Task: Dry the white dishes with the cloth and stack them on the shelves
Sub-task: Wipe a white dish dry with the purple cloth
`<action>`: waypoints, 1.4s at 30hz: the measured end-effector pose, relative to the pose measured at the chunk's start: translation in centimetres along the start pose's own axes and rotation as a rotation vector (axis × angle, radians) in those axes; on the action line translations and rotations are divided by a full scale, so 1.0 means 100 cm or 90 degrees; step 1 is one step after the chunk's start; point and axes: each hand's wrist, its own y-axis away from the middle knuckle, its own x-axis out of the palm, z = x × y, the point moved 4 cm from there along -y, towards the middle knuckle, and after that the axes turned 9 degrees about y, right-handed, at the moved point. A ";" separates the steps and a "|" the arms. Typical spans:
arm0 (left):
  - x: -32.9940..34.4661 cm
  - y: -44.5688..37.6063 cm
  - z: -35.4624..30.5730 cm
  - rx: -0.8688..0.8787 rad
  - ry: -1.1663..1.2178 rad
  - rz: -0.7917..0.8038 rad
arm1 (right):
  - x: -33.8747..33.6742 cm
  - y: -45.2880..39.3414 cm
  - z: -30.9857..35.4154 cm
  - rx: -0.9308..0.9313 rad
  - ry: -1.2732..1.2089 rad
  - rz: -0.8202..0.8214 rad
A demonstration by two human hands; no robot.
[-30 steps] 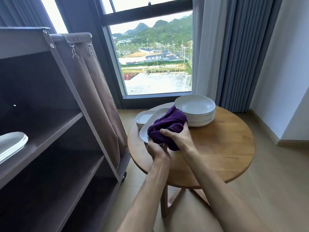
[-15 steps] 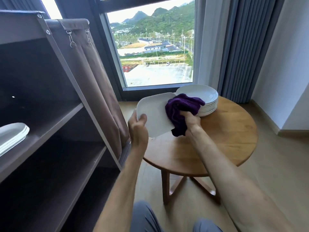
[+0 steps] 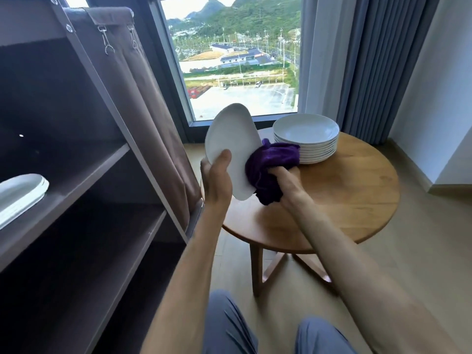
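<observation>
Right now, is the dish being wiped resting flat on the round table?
No: the left hand holds the white dish tilted up above the table while the right hand presses the purple cloth against it.

A round wooden table on crossed legs stands at centre. At twelve o'clock, a tall window shows green hills; grey pleated curtains hang at one o'clock.
</observation>
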 end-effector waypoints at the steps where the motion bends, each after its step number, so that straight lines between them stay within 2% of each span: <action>1: 0.000 -0.002 -0.008 -0.009 -0.030 0.019 | -0.001 0.000 0.006 -0.040 0.038 0.032; 3: 0.005 -0.010 -0.025 -0.024 -0.096 0.057 | 0.003 0.003 0.019 -0.111 0.116 0.113; 5: 0.010 -0.018 -0.036 -0.074 -0.181 0.092 | 0.008 0.007 0.029 -0.122 0.146 0.181; 7: 0.012 -0.020 -0.037 -0.115 -0.178 0.126 | 0.012 0.008 0.034 -0.086 0.080 0.197; 9: 0.016 -0.011 -0.030 -0.085 -0.083 0.153 | 0.016 0.010 0.039 -0.049 -0.018 0.156; 12: 0.016 0.012 -0.002 -0.002 0.024 0.087 | 0.026 0.014 0.039 -0.011 -0.078 0.103; 15: 0.016 0.019 0.017 -0.016 0.114 0.042 | 0.028 0.021 0.032 0.014 -0.030 0.084; 19: 0.019 0.012 0.010 0.102 0.074 -0.008 | 0.033 0.040 0.011 -0.041 0.058 0.169; 21: 0.018 0.010 0.009 0.093 0.075 -0.063 | 0.040 0.047 0.005 -0.050 0.045 0.184; 24: 0.015 0.010 0.007 0.055 0.089 -0.053 | 0.039 0.039 0.014 -0.102 0.067 0.098; 28: 0.004 0.012 0.006 0.032 0.061 0.056 | 0.016 0.013 0.035 -0.091 0.135 -0.058; 30: -0.001 0.014 0.006 0.009 0.023 0.118 | 0.003 -0.002 0.048 -0.098 0.144 -0.091; 33: 0.001 0.012 -0.002 -0.030 -0.015 0.167 | -0.010 -0.017 0.061 -0.110 0.150 -0.084; 37: 0.004 0.006 -0.007 -0.040 0.072 0.139 | -0.015 -0.016 0.060 -0.064 0.045 -0.058; 40: 0.013 0.024 0.011 -0.002 0.207 0.081 | -0.008 -0.013 0.048 -0.002 -0.108 -0.128; 42: 0.026 0.036 0.029 0.018 0.169 0.000 | 0.004 -0.002 0.028 0.078 -0.179 -0.173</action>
